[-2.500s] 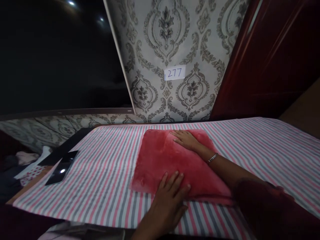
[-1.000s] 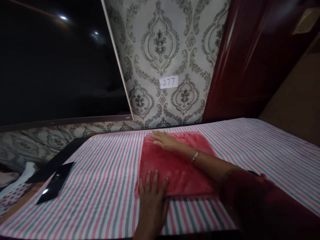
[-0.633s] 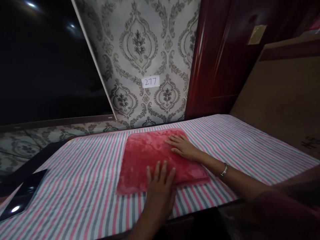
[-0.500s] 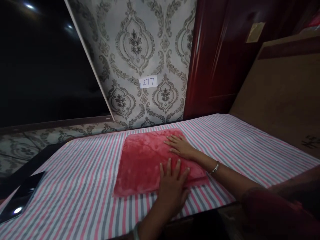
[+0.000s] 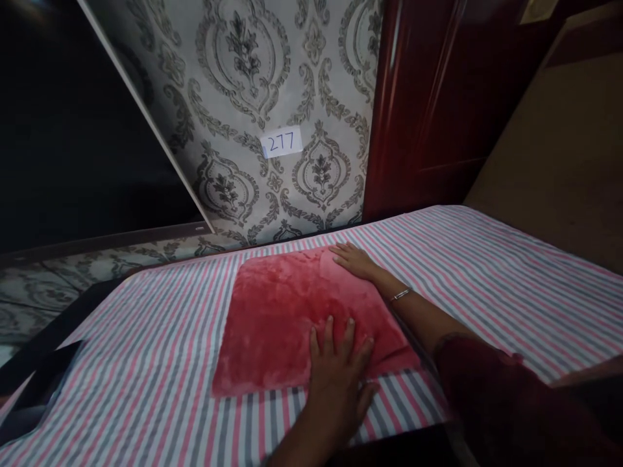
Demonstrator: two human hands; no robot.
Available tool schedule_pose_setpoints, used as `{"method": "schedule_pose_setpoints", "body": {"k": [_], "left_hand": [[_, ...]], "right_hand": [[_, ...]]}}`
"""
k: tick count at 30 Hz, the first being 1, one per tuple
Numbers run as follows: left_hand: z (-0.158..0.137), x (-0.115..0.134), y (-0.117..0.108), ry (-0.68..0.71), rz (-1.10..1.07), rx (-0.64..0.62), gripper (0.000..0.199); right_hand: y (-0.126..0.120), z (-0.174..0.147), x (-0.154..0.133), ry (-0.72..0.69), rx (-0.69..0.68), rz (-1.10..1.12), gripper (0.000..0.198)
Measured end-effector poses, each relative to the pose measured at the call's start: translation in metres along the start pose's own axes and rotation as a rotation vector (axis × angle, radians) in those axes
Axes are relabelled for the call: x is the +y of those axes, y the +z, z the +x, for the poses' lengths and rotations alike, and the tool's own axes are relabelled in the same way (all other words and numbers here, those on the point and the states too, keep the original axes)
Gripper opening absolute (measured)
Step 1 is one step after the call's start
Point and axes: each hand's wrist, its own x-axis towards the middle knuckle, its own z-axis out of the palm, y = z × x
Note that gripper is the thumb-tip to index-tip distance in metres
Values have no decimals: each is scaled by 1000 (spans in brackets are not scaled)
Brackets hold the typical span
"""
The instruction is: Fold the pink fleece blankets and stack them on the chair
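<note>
A pinkish-red plush piece of fabric lies as a flat, rough rectangle on a striped sheet. I cannot tell whether it is a folded blanket or a cushion cover. My left hand rests palm down on its near edge, fingers spread. Toward the far right corner, my right hand lies flat on the plush, fingers stretched out. A shallow crease shows in the near right part of the fabric. Both palms are hidden from above.
A large dark screen leans over the left side. Behind is a patterned wall with a paper label reading 277. A dark red panel and a cardboard box stand right. A dark glossy object lies at the left edge.
My right hand has slid away from me to the fabric's far right corner. My left hand stays near the front edge. The fabric's right side lies more spread out, and the view has shifted slightly.
</note>
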Motion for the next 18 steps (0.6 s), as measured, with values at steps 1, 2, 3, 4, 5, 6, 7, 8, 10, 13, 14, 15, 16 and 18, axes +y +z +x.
{"method": "schedule_pose_setpoints", "body": {"k": [1, 2, 3, 4, 5, 6, 7, 8, 10, 13, 14, 15, 16, 18], "left_hand": [[0, 0, 0, 3, -1, -1, 79], [-1, 0, -1, 5, -4, 0, 79], [-1, 0, -1, 7, -7, 3, 80], [-1, 0, -1, 8, -9, 7, 80], [-1, -1, -1, 9, -11, 11, 80], [-1, -1, -1, 10, -14, 13, 80], [0, -1, -1, 8, -17, 13, 79], [0, -1, 0, 6, -22, 14, 78], [1, 0, 0, 2, -36, 11, 75], [1, 5, -6, 1, -60, -7, 72], [1, 6, -12, 8, -69, -21, 71], [1, 5, -19, 17, -77, -36, 69], [1, 3, -29, 25, -81, -48, 66], [4, -11, -53, 20, -71, -59, 55]], "right_hand": [[2, 2, 4, 29, 7, 19, 60], [3, 3, 8, 54, 13, 34, 60], [4, 3, 11, 72, 16, 45, 61], [4, 3, 12, 83, 15, 50, 61], [4, 3, 13, 87, 11, 52, 62], [2, 3, 13, 87, 6, 55, 63], [-1, 3, 13, 86, 1, 59, 63], [-4, 2, 12, 82, -5, 64, 64], [-13, 0, 11, 73, -16, 73, 66], [-27, -18, 5, 69, -17, 67, 69], [-30, -29, 1, 60, -3, 49, 70], [-32, -43, -5, 37, 16, 26, 70], [-33, -60, -13, -3, 36, -3, 69], [-30, -95, -29, -115, 63, -59, 65]]}}
